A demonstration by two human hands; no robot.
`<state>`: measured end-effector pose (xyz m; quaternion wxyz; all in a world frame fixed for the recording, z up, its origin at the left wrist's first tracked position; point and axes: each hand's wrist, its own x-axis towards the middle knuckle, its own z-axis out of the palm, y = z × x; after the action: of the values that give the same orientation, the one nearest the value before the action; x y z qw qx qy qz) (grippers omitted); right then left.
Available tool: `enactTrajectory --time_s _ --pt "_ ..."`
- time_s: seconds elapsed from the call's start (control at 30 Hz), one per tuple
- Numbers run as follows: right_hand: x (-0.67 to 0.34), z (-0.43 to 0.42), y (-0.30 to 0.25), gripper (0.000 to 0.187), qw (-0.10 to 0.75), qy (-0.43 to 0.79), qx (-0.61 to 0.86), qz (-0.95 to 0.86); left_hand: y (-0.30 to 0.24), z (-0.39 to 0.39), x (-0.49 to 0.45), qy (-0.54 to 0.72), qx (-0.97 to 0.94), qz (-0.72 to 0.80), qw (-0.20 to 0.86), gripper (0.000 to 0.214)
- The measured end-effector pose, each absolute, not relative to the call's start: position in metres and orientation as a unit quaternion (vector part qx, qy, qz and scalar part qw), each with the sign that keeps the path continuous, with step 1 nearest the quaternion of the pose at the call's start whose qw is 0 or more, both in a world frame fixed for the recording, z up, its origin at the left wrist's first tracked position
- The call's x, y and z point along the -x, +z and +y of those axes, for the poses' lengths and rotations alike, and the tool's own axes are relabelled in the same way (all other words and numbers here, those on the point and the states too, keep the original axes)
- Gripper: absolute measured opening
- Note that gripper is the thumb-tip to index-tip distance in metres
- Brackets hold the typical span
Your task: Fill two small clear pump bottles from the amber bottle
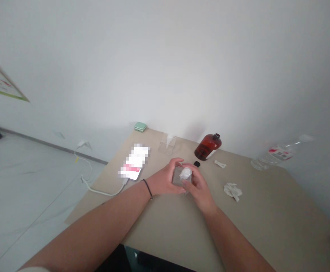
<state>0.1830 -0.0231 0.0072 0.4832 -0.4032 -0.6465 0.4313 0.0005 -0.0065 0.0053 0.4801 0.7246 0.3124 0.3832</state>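
Note:
Near the middle of the table, a small clear square container [177,179] is between my hands. My left hand [169,181] is wrapped round its left side, thumb at the near edge and fingers at the far edge. A white crumpled tissue [185,173] is pinched in my right hand [200,189] and rests against the container's right part. How the right fingers sit beneath the tissue is partly hidden. Just beyond the right hand lies a small black cap [197,164]. Behind it stands an open amber bottle [208,146] with dark liquid.
A phone [135,162] with a white charging cable [102,192] lies at left. Against the wall are a green case [140,126] and another clear container [167,145]. To the right are a crumpled tissue [233,191], a smaller white scrap [220,164] and a clear plastic bottle [278,153].

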Motion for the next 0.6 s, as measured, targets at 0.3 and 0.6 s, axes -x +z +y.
enactTrajectory --time_s 0.3,0.6 --pt "-0.184 -0.0188 0.0057 0.021 0.581 0.587 0.349 -0.442 0.002 -0.0031 0.0 0.371 -0.733 0.307 0.479 0.103" --pt "-0.1785 -0.0204 0.0116 0.038 0.541 0.622 0.379 -0.42 0.0042 -0.0035 -0.0007 0.383 -0.75 0.316 0.437 0.103"
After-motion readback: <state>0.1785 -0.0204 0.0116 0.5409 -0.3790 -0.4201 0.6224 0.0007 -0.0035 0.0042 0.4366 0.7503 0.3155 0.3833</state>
